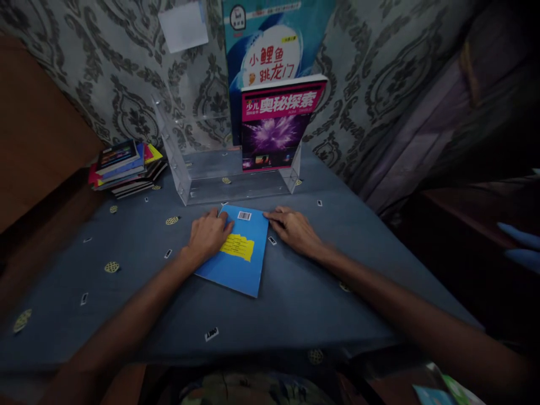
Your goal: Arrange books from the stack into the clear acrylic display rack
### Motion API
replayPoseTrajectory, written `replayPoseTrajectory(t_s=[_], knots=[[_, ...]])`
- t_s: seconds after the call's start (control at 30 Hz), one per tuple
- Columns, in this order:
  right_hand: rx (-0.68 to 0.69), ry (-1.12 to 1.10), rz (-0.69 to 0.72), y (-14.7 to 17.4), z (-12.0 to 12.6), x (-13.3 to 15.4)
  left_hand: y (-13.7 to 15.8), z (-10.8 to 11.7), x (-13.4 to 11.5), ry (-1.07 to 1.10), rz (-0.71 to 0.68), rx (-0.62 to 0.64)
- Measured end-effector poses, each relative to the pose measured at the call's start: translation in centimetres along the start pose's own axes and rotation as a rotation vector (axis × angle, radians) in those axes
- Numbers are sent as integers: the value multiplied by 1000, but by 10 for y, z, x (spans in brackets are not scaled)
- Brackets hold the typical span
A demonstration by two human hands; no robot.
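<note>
A blue book (242, 277) with a yellow text patch and a barcode lies slightly turned on the table. My left hand (207, 233) is closed on its left edge, thumb over the cover and fingers curled by the upper left corner. At the upper right corner, the thumb and forefinger of my right hand (294, 228) pinch the book. Beyond it stands a clear acrylic book rack (240, 188). On its right side, a magenta and black book (274, 138) leans upright in front of a larger teal book (278, 34).
A pile of books (124, 169) lies at the table's back left. The table (160, 315) has a grey-blue cloth with pineapple prints. Patterned wallpaper (139, 107) rises behind, with a white paper (183, 27) on it. Colourful items (442, 394) show below the front right edge.
</note>
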State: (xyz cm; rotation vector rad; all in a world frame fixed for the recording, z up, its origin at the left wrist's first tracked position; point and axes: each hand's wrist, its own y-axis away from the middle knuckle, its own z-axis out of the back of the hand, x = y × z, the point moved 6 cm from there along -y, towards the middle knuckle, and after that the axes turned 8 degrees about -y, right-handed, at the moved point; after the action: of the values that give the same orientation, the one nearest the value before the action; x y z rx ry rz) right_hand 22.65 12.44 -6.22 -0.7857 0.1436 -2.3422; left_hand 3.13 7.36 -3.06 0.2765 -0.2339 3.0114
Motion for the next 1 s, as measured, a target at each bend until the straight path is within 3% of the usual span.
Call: replayPoseTrajectory(t_s=[0.1,0.3,0.57,0.77,1.0], knots=[[28,27,-40,-2,-1,10,-3,-8,-1,56,-57,-72],[47,-81,-55,-19,-11,12,-10,-24,3,211,-109,-87],[-64,-369,12,-27,-23,-6,-20,-23,-22,225,-282,-108],[-80,-412,34,-24,-25,-13,-38,-26,-31,279,-430,-57],[-114,-466,16,-22,-23,-14,-39,-23,-29,317,-460,-79]])
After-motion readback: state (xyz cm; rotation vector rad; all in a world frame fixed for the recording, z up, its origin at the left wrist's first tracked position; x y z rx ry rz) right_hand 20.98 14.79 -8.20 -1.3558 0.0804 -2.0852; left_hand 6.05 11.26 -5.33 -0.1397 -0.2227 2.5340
